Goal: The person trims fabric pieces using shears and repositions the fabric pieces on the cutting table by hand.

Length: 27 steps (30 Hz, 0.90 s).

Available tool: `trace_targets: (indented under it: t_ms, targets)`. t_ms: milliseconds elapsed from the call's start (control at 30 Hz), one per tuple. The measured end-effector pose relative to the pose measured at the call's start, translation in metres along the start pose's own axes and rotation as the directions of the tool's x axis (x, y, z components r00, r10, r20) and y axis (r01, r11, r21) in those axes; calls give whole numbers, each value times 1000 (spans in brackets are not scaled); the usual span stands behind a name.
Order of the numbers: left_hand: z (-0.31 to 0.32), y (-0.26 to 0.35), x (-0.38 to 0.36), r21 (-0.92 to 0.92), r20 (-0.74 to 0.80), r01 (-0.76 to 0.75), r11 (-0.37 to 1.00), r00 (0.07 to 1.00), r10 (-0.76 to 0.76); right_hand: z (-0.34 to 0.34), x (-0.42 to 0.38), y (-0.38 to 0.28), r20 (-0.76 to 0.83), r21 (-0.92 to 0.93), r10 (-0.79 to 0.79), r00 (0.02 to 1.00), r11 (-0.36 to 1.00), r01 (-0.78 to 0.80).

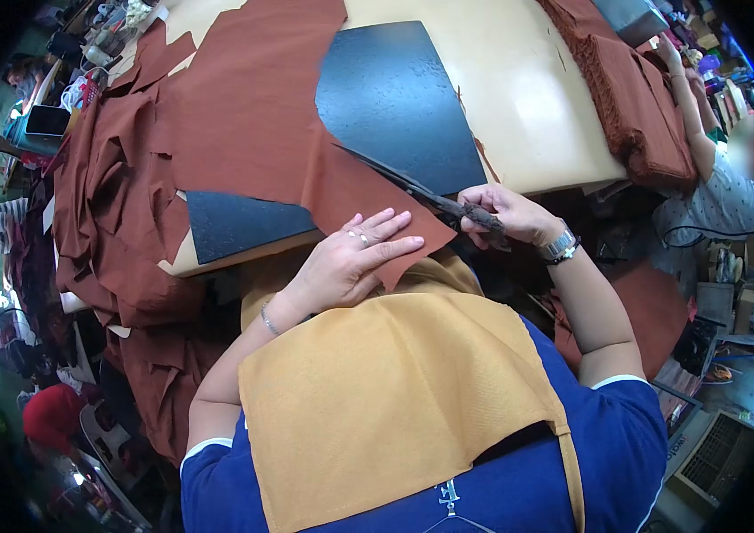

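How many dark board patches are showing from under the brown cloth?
2: a large patch beyond the scissors, and a smaller patch at the near edge of the table. The brown cloth may hide more.
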<state>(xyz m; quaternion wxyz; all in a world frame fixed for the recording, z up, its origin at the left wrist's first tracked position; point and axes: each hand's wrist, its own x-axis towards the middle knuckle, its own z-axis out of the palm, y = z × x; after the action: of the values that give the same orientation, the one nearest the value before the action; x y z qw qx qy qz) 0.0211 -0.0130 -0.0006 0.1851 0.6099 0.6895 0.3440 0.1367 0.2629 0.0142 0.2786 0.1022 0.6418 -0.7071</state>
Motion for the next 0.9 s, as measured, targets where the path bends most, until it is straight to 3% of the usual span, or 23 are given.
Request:
trace_targets:
  t_ms: [333, 533, 733, 833, 867, 900]
  targets:
    - [-3, -1, -3, -121, 6, 37, 992, 999, -36, 2, 1, 7, -22, -26, -1, 1000, 1000, 1]
    - [2, 3, -3, -307, 28, 56, 950, 998, -49, 8, 6, 6, -6, 39, -55, 998, 998, 55]
    - [-5, 3, -2, -314, 56, 33, 949, 998, -17, 8, -1, 12, -26, 34, -8, 1000, 999, 9]
    - [-31, -5, 0, -150, -69, -162, 975, 986, 153, 14, -1, 15, -27, 193, -20, 999, 981, 25]
    - [-38, -17, 1, -47, -176, -208, 977, 965, 196, 13, 1, 17, -44, 156, 9, 999, 988, -2]
    - [-50, -20, 4, 76, -262, -80, 994, 960, 98, 9, 5, 28, -40, 150, -7, 999, 989, 13]
